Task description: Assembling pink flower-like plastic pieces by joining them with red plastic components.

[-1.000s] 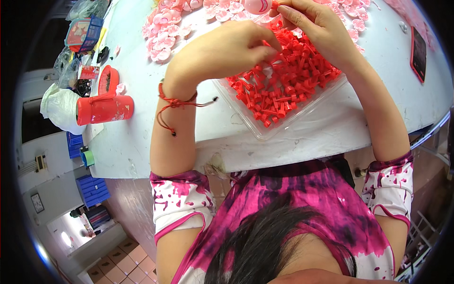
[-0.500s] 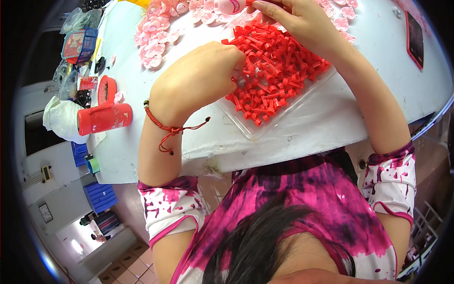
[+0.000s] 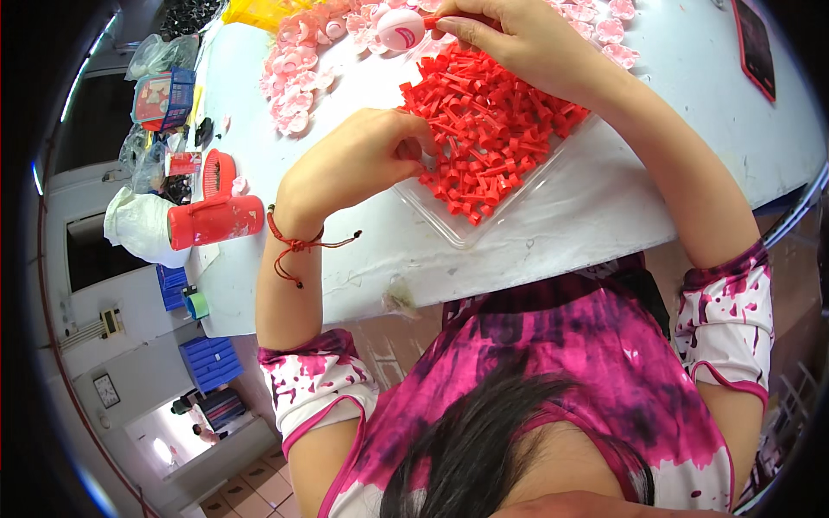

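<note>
My right hand (image 3: 518, 43) is beyond the far side of a clear plastic tray (image 3: 458, 237), pinching the red end of a small pale pink rounded piece (image 3: 401, 31) that points left. A heap of small red plastic pegs (image 3: 501, 129) with wider heads fills the tray. At the tray's left side, my left hand (image 3: 367, 160) has its fingers curled and thumb bent, with the tips against the pegs. Whether a peg is between those fingertips cannot be made out. A red cord bracelet is on my left wrist.
Pink petal-shaped plastic parts (image 3: 294, 86) lie along the far side of the white table (image 3: 363, 285), with more pink parts (image 3: 617, 34) at right. A phone (image 3: 755, 52) lies far right. Leftward are a red flask (image 3: 216, 222), a red basket (image 3: 219, 173) and a blue basket (image 3: 180, 95).
My left hand has shifted down and left, its fingers loosening from a tighter curl. The pink piece in my right hand has turned, its rounded end now toward me. The whole view has shifted slightly.
</note>
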{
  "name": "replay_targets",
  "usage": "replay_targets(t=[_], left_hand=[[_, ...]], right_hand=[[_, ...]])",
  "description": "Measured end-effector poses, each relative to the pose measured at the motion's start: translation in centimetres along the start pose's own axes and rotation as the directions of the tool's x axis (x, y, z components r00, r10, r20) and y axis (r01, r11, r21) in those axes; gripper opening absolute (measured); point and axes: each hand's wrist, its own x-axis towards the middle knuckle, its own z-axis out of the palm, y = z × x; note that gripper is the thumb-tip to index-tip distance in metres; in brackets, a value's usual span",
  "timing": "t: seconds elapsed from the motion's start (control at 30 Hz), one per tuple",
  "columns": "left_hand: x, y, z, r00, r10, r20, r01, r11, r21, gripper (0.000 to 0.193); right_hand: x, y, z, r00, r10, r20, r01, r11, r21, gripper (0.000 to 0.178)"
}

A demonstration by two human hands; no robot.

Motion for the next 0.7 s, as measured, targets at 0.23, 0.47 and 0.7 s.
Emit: replay_targets(t=[0.23, 0.47, 0.7], left_hand=[[0.0, 0.7, -0.1, 0.986, -0.038, 0.165, 0.057, 0.992, -0.115, 0.013], [-0.3, 0.1, -0.1, 0.985, -0.064, 0.158, 0.081, 0.991, -0.107, 0.015], [-1.4, 0.0, -1.4, 1.000, -0.029, -0.005, 0.028, 0.978, -0.206, 0.013]], right_hand=[[-0.2, 0.2, 0.1, 0.999, 0.046, -0.005, -0.046, 0.999, -0.004, 0.018], [0.0, 0.3, 0.4, 1.000, 0.017, 0.001, -0.017, 1.000, -0.025, 0.020], [0.3, -0.1, 0.3, 0.997, 0.061, 0.055, -0.064, 0.996, 0.060, 0.021]])
